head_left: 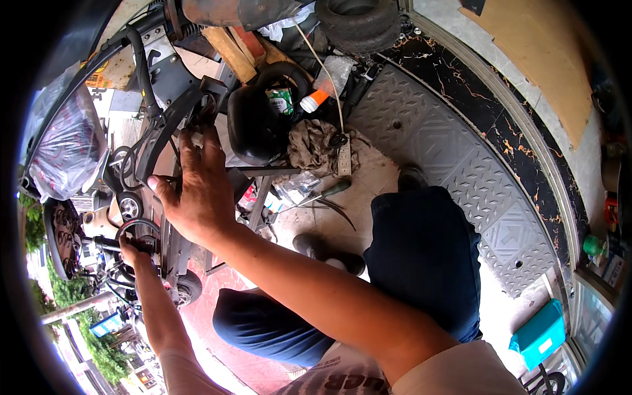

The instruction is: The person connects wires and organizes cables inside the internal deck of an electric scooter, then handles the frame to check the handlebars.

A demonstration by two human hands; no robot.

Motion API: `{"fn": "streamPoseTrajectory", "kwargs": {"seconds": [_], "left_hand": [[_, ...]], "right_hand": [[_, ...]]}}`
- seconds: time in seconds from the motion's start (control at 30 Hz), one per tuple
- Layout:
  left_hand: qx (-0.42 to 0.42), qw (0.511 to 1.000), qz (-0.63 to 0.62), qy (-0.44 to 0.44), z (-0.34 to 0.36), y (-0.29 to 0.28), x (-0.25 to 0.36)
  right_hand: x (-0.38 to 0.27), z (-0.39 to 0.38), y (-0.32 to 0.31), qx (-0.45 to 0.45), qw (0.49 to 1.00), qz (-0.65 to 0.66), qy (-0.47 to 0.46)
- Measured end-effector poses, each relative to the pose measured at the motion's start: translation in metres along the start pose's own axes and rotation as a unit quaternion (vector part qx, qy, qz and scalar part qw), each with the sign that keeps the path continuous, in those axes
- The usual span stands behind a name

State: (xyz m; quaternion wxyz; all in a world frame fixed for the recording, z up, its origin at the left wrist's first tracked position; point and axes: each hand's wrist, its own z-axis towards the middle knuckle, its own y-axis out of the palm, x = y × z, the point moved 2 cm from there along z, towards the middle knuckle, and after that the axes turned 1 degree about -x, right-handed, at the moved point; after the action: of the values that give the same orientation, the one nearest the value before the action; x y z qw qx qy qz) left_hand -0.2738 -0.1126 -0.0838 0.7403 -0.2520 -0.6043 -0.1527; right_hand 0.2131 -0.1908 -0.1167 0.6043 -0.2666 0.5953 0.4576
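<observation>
My right hand reaches to a dark scooter-like frame. Its thumb stands apart and its fingers stretch upward, the tips at the frame's curved black part. Whether those tips pinch anything small cannot be made out. Further left and lower, my left hand is closed at the lower edge of a black ring-shaped part, thumb upward, most fingers hidden. Black hoses and cables run along the frame above my right hand. Beside it rests a black scooter seat.
On the floor are a brown rag, a power strip, a screwdriver and an orange-and-white bottle. Tyres lie at the back. A grey ramp runs along the right, a teal box beyond it. Plastic bag at left.
</observation>
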Motion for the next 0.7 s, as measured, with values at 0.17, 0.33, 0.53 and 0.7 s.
{"fn": "streamPoseTrajectory", "kwargs": {"seconds": [0.17,0.33,0.53,0.7], "left_hand": [[-0.010,0.999,-0.044,-0.006,0.007,-0.008,-0.004],[-0.012,0.999,-0.053,-0.010,0.021,-0.008,-0.009],[-0.030,0.999,-0.038,-0.002,0.022,-0.010,-0.011],[-0.025,0.999,-0.034,-0.004,0.022,-0.014,-0.010]], "right_hand": [[0.008,0.001,-0.006,-0.018,0.997,-0.065,-0.040],[0.013,0.008,-0.010,-0.001,0.996,-0.066,-0.063],[0.016,0.011,-0.008,-0.006,0.992,-0.101,-0.069],[0.016,0.010,-0.008,-0.015,0.994,-0.093,-0.062]]}}
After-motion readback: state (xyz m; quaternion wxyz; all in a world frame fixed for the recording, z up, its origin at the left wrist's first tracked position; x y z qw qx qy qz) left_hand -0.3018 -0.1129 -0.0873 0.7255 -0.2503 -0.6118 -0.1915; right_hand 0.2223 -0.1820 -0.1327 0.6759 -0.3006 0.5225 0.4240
